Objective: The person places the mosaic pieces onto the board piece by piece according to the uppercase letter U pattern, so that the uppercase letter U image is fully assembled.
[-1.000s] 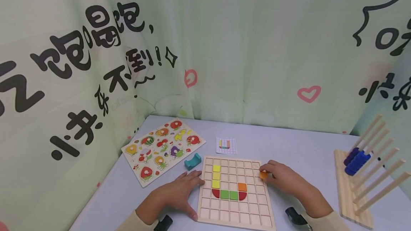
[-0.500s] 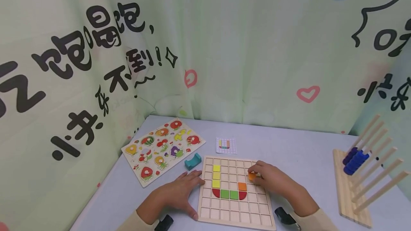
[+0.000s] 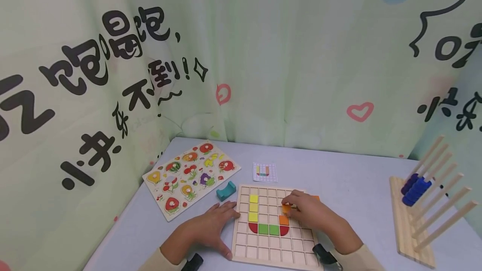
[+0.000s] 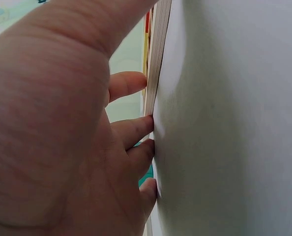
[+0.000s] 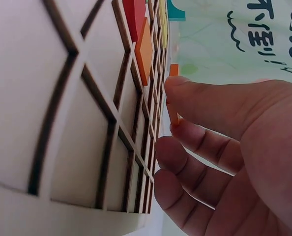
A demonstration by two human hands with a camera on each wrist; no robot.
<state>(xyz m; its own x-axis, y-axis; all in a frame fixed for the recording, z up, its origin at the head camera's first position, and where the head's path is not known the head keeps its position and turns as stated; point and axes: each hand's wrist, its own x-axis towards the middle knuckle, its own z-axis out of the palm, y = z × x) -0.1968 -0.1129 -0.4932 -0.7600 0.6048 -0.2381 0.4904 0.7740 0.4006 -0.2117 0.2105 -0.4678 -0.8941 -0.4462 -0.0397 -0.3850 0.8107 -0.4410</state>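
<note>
A wooden grid board [image 3: 276, 255] lies on the table. On it sit a column of yellow square tiles [image 3: 254, 208], red quarter-round tiles [image 3: 284, 230], two green tiles [image 3: 269, 229] and an orange tile [image 3: 284, 220]. My right hand [image 3: 316, 212] pinches another orange square tile [image 5: 173, 114] between thumb and index finger, just above the cell behind the placed orange one. Spread along the board's left edge, my left hand [image 3: 208, 227] touches it with fingers and thumb; the left wrist view shows those fingertips [image 4: 145, 123] against the wooden side.
Behind the board lies a pattern card [image 3: 265, 172]. A fruit puzzle board [image 3: 180, 191] and a teal block [image 3: 226, 191] are at the left. At the right stands a wooden peg rack [image 3: 410, 237] with blue pieces. More orange [image 3: 315, 198] shows behind the right hand.
My right hand has moved left from the board's right edge with the orange tile, over the column of the placed orange one. My left hand has stayed put.
</note>
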